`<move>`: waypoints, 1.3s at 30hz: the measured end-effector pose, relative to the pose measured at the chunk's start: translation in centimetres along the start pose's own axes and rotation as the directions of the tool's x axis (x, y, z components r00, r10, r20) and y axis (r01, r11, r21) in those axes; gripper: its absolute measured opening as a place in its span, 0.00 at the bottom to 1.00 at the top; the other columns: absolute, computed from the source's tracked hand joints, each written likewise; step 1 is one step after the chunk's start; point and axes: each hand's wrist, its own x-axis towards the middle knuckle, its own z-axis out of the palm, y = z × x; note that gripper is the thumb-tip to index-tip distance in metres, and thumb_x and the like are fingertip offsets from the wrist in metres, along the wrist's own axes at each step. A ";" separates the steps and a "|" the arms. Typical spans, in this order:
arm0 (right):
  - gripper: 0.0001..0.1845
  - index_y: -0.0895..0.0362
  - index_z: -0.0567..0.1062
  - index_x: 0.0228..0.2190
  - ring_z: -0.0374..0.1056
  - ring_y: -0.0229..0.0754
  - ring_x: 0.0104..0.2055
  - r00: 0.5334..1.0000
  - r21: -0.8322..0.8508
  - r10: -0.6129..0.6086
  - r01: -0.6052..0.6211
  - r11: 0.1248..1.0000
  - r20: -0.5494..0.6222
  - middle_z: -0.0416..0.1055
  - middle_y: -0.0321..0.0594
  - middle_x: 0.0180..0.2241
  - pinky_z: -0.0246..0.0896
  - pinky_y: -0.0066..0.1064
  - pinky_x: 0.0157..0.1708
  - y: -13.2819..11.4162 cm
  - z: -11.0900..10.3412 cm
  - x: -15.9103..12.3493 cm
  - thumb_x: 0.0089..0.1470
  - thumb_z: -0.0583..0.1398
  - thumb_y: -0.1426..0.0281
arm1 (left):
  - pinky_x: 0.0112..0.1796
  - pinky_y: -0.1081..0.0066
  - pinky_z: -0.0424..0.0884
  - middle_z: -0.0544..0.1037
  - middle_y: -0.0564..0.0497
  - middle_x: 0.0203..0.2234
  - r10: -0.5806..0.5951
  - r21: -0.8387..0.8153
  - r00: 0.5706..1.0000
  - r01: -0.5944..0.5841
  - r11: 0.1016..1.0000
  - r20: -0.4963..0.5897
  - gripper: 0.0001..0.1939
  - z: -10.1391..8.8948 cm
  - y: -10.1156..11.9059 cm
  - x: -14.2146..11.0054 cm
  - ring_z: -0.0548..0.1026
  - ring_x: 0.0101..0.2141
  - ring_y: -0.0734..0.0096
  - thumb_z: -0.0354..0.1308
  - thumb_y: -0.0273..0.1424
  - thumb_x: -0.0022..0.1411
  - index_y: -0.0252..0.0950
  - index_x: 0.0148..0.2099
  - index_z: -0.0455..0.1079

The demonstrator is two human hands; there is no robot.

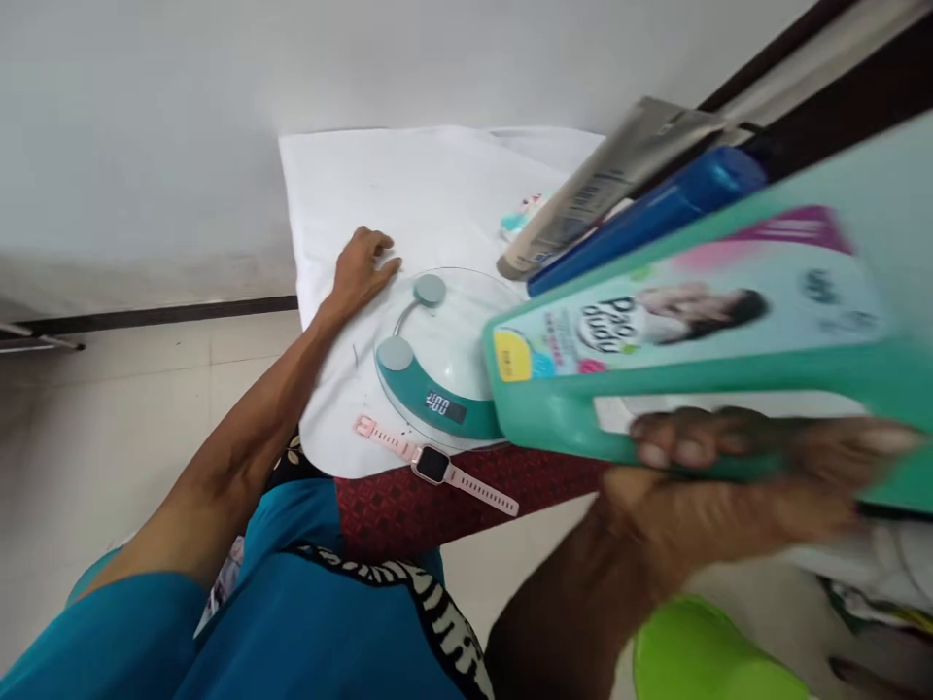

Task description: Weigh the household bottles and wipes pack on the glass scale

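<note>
My blurred right grip (743, 476) clasped the green bottle (546, 408), cut off rightward; my left grip (362, 268) lay empty, loosely open, on white cloth (379, 185).

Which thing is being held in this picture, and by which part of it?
The right hand holds the large green bottle by its side handle. The left hand holds nothing.
</note>
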 end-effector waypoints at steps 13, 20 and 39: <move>0.30 0.51 0.63 0.17 0.54 0.32 0.15 0.990 0.062 -0.084 0.091 0.994 -0.116 0.54 0.25 0.14 0.51 0.30 0.15 1.7 7.5 -2.4 0.59 0.71 0.54 | 0.52 0.55 0.79 0.79 0.43 0.50 -0.023 0.023 0.999 0.024 0.999 -0.025 0.10 -0.4 0.6 -0.4 0.80 0.46 0.57 0.65 0.32 0.64 0.39 0.48 0.76; 0.22 0.50 0.71 0.27 0.68 0.42 0.26 0.981 -0.064 -0.182 0.186 0.980 0.066 0.66 0.31 0.23 0.70 0.40 0.34 2.2 6.5 -3.9 0.63 0.65 0.49 | 0.48 0.60 0.78 0.79 0.44 0.49 -0.017 0.022 1.000 0.018 1.000 -0.022 0.12 -0.8 0.9 -0.3 0.79 0.45 0.60 0.67 0.34 0.64 0.38 0.49 0.76; 0.32 0.51 0.67 0.25 0.62 0.40 0.26 0.994 -0.592 0.048 0.017 0.806 0.094 0.67 0.33 0.23 0.57 0.36 0.32 12.7 -8.3 0.9 0.70 0.52 0.40 | 0.42 0.61 0.79 0.83 0.48 0.41 0.137 -0.303 0.960 -0.210 0.929 -0.246 0.17 -7.2 14.6 -3.4 0.82 0.41 0.63 0.66 0.49 0.71 0.40 0.45 0.78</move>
